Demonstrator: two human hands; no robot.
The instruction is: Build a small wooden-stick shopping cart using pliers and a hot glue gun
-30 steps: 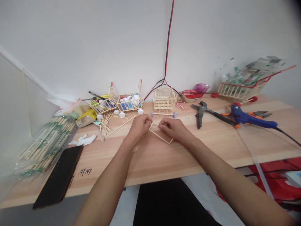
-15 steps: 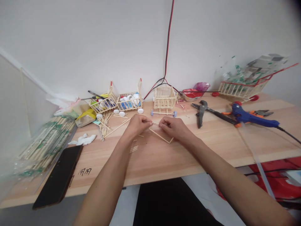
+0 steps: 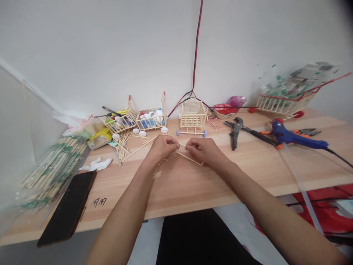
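Note:
Both hands meet at the middle of a wooden table [image 3: 193, 184]. My left hand [image 3: 163, 146] and my right hand [image 3: 203, 150] are closed in pinches on a small frame of thin wooden sticks [image 3: 189, 158], one hand at each end of its far edge. The frame lies low over the table, its near corner pointing right. A small stick-built cart on blue wheels [image 3: 192, 118] stands just beyond the hands. Loose sticks [image 3: 138, 148] lie to the left of my left hand.
Two more stick carts filled with caps [image 3: 138, 118] stand at the back left. A bag of sticks [image 3: 52, 169] and a black phone [image 3: 68, 206] lie at the left. Black pliers [image 3: 236, 133], a blue glue gun [image 3: 295, 137] and a larger cart [image 3: 286, 103] sit at the right.
The hands have stayed in place, with small finger movements. The stick frame now sits flatter and lower over the table than a second ago.

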